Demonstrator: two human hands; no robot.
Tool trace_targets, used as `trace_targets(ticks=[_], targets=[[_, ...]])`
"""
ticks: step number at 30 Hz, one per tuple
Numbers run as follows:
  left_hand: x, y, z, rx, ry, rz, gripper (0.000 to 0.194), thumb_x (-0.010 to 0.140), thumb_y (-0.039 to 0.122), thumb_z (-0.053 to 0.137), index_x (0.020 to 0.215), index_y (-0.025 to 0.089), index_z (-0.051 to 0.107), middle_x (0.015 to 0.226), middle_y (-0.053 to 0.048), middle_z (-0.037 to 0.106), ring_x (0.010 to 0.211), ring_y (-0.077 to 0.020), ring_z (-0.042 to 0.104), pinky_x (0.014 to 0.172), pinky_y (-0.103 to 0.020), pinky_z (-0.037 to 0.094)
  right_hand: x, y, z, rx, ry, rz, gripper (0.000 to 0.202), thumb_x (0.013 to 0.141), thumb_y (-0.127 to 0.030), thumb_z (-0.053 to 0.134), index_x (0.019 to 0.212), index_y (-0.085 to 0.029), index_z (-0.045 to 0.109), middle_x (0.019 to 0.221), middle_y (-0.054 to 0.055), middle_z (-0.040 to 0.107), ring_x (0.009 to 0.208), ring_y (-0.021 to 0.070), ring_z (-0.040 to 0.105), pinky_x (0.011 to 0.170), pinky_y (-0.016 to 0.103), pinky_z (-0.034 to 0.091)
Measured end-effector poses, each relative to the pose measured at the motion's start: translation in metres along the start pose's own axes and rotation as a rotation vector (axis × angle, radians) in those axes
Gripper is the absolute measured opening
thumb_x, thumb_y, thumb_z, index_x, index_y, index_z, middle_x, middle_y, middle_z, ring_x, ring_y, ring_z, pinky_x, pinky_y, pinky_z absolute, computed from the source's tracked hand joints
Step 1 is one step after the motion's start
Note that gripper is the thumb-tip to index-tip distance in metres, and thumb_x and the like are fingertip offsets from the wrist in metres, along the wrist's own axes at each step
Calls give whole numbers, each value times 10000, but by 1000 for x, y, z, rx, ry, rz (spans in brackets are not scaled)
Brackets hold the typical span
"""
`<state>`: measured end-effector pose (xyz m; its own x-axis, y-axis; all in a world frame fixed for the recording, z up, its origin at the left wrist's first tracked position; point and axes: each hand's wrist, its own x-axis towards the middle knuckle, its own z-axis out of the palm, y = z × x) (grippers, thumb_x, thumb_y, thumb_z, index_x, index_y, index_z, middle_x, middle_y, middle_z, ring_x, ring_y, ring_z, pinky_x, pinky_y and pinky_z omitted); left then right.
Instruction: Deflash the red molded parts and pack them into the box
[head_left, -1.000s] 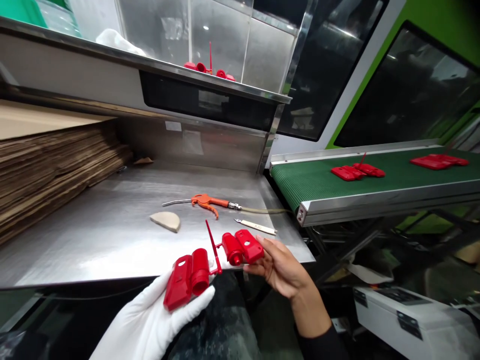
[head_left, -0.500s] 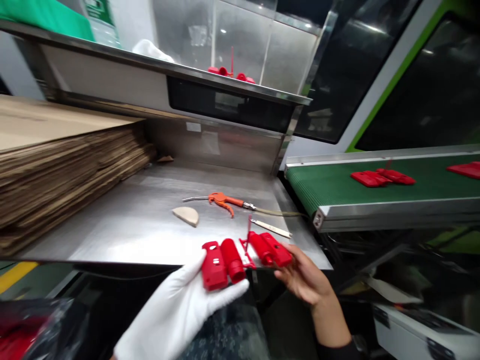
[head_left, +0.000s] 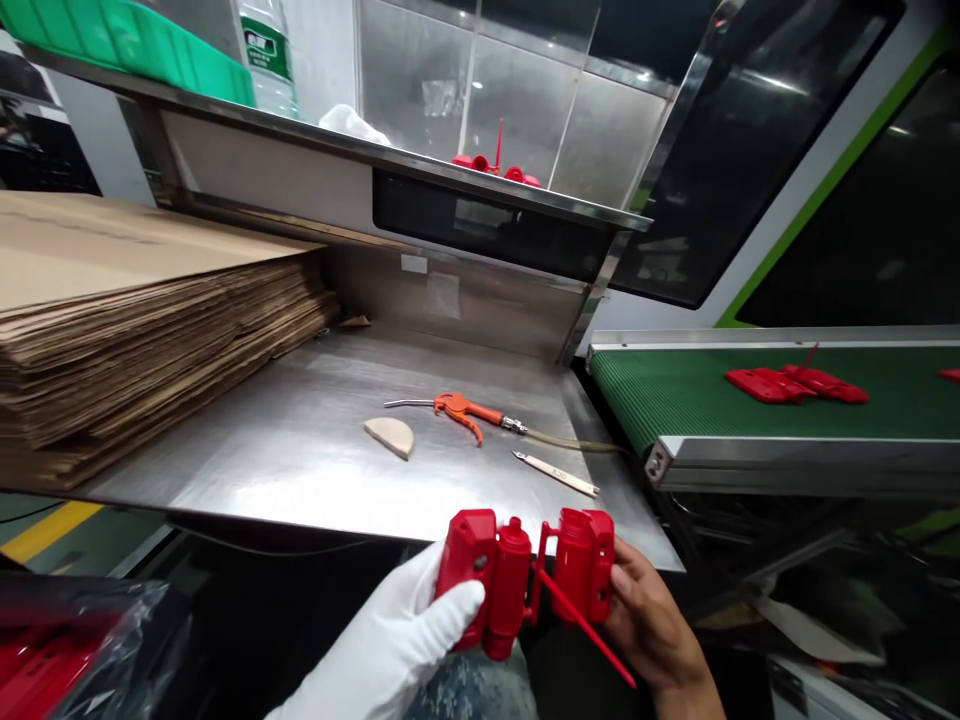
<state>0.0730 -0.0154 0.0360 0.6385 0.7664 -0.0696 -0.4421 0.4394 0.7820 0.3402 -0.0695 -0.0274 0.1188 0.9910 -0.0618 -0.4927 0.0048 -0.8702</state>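
Observation:
In front of the bench's near edge, my left hand (head_left: 401, 625), in a white glove, grips the left half of a red plastic moulding (head_left: 513, 580). Its thumb lies across the face of the part. My bare right hand (head_left: 656, 625) holds the right half (head_left: 574, 565) by its outer edge, thumb on top. Between the halves runs a thin red frame, from which a long sprue (head_left: 589, 628) points down to the right. Just beyond the hands, a cream-coloured knife-like tool (head_left: 556, 472) and an orange air blow gun (head_left: 469, 410) lie on the metal bench.
Stacked cardboard sheets (head_left: 172, 340) fill the bench's left side. A pale half-round piece (head_left: 390, 437) lies mid-bench. At right, a green conveyor (head_left: 675, 400) carries red mouldings (head_left: 795, 385). More red parts (head_left: 495, 170) stand on the shelf (head_left: 420, 160). A plastic bag of red parts (head_left: 90, 640) is at lower left.
Both hands have tipped the red moulding over, so its sprue now points down to the right instead of upward. The view has shifted slightly left.

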Motion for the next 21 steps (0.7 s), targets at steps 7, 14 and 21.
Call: trace_targets(ticks=[7, 14, 21], targets=[[-2, 1, -24, 248, -131, 79, 350, 849, 292, 761, 1195, 348, 757, 1136, -7, 805, 1070, -244, 707, 984, -344, 499, -5, 4, 5, -138, -77, -78, 432, 713, -488, 862, 1097, -311, 775, 961, 68, 767, 816, 205, 702, 712, 303, 525], [14, -10, -47, 235, -22, 21, 297, 785, 320, 809, 1040, 172, 769, 1055, -120, 792, 1021, -317, 704, 992, -450, 501, -14, -10, 25, -311, -210, -84, 482, 735, -475, 857, 1158, -261, 768, 937, 74, 767, 850, 203, 688, 752, 280, 505], [21, -27, -66, 40, -13, -11, 248, 762, 349, 828, 959, 216, 758, 991, -88, 781, 982, -291, 715, 891, -399, 559, -20, -24, 56, -442, -217, -71, 493, 752, -454, 845, 1195, -264, 744, 1072, 61, 765, 1009, 242, 703, 894, 313, 522]])
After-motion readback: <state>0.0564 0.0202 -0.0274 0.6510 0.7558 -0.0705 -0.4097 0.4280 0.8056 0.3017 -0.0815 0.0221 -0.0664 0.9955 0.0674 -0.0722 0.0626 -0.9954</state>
